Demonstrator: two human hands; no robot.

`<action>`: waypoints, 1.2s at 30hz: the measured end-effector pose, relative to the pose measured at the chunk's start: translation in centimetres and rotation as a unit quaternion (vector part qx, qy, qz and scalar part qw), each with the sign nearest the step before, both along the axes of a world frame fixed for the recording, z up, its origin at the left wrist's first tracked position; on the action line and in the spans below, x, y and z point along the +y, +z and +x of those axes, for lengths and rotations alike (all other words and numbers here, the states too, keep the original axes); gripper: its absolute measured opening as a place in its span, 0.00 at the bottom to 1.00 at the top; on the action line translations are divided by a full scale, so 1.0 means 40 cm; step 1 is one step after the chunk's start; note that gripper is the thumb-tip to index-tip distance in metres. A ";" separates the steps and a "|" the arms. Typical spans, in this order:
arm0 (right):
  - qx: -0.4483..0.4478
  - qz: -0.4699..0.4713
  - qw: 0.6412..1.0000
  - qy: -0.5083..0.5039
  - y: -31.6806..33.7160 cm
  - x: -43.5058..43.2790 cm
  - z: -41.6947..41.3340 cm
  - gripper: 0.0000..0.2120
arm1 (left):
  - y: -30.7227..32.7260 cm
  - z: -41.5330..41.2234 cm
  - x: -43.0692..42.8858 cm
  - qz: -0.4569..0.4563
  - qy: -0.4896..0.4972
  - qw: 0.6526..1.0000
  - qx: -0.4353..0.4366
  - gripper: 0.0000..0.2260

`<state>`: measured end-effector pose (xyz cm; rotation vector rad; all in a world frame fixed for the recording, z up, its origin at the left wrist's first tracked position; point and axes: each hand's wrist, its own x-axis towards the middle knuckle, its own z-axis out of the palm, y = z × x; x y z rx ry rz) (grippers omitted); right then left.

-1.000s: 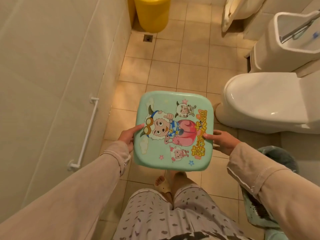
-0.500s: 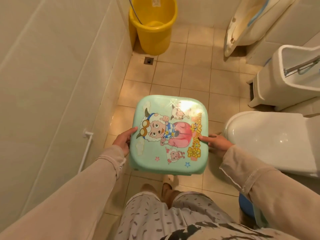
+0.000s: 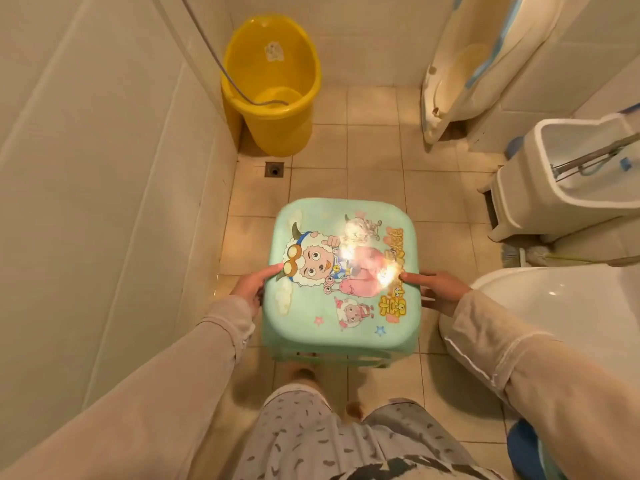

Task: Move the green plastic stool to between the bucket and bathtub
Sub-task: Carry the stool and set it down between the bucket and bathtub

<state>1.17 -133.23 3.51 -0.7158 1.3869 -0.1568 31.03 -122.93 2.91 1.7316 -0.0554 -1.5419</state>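
I hold the green plastic stool (image 3: 343, 317), its seat printed with cartoon sheep, level above the tiled floor in front of my legs. My left hand (image 3: 251, 289) grips its left edge, thumb on the seat. My right hand (image 3: 438, 287) grips its right edge the same way. The yellow bucket (image 3: 273, 88) stands in the far left corner with a hose running into it. A cream baby bathtub (image 3: 464, 64) leans upright against the far right wall. A strip of bare tiles lies between the bucket and the bathtub.
A white toilet bowl (image 3: 554, 317) is close on my right, its open cistern (image 3: 561, 181) behind it. A tiled wall (image 3: 104, 202) runs along my left. A floor drain (image 3: 274, 169) sits in front of the bucket. Something blue (image 3: 526, 445) lies at the lower right.
The view has tilted up and moved forward, so the bucket and bathtub are now fully in sight. The stool has travelled with both hands toward the far wall, their grip unchanged.
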 end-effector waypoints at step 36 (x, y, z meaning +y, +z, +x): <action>0.006 -0.042 0.998 -0.050 0.066 -1.228 -0.019 0.07 | 0.056 0.005 -1.302 -0.026 -0.093 0.995 -0.021 0.21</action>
